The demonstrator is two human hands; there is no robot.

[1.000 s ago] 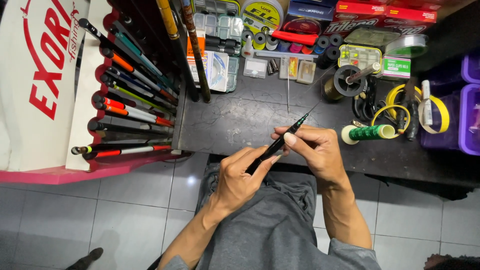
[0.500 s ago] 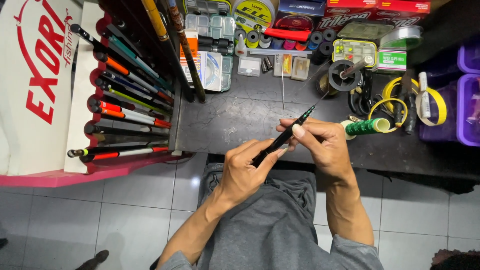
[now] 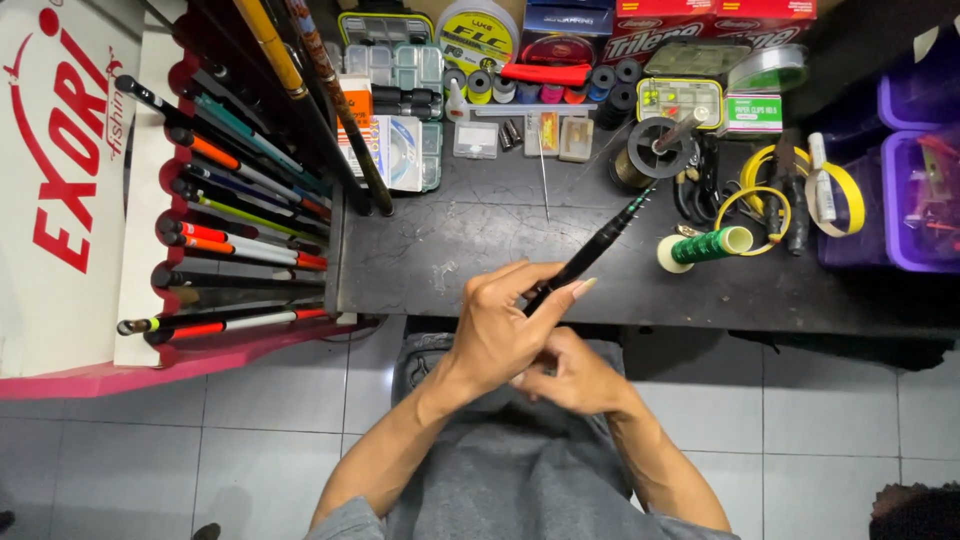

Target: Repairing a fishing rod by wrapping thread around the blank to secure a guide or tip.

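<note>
At the far left a white and red rack (image 3: 100, 200) holds about ten rod sections lying side by side, butts toward the wall, and two long rods (image 3: 330, 110) lean across its right edge onto the dark surface (image 3: 450, 250). Two hands meet just in front of the surface's near edge, over the person's lap: the left hand (image 3: 505, 325) is wrapped around the lower end of one slim black rod (image 3: 590, 250), thumb and fingers pinching it, and the right hand (image 3: 570, 380) is tucked under and against the left, fingers curled; whether it also grips the rod's butt cannot be told. The rod slants up and right above the surface, its tip ending near a spool (image 3: 655, 145). At the back edge stand two clear tackle boxes (image 3: 400, 70), a row of small line spools (image 3: 540, 85) and red cartons (image 3: 700, 20). Right of the rod's tip lie one green roll (image 3: 705, 245), two yellow rings (image 3: 765, 190), and at the far right two purple bins (image 3: 920, 190).
</note>
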